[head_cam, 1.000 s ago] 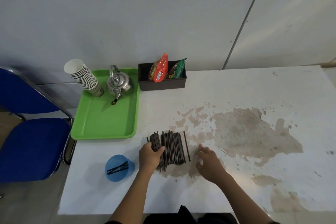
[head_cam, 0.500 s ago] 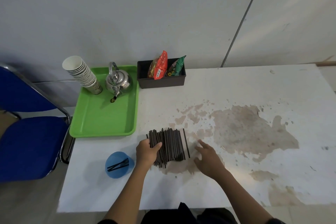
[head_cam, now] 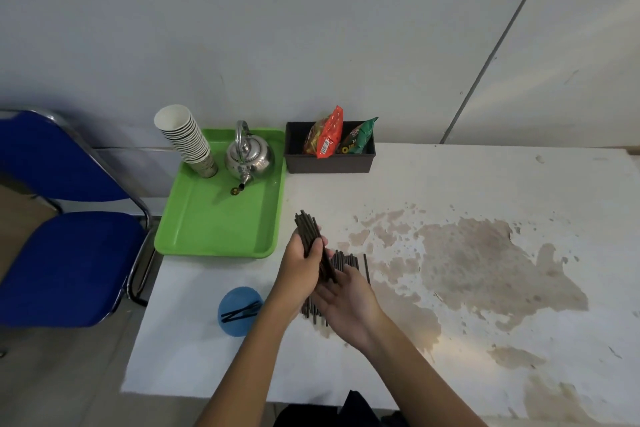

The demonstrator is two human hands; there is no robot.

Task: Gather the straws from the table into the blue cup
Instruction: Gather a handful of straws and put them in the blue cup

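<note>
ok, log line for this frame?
phase: gathering | left hand: grip on straw bundle, lifted | right hand: open under bundle | cup: few straws in | rest on table

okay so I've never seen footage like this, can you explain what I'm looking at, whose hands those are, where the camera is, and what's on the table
There is no machine here. A person wears a wide-angle camera on the head, looking forward and down, so the two arms entering from the bottom are their own.

The left hand is closed around a bundle of dark straws lifted off the table. The right hand, palm open, sits under the bundle's lower end. More straws on the table lie beneath the hands.

Near the left edge stands the blue cup, with a few straws already inside. Behind it is a green tray carrying a metal kettle and a stack of paper cups. A dark box holds snack packets. A blue chair stands beside the table.
</note>
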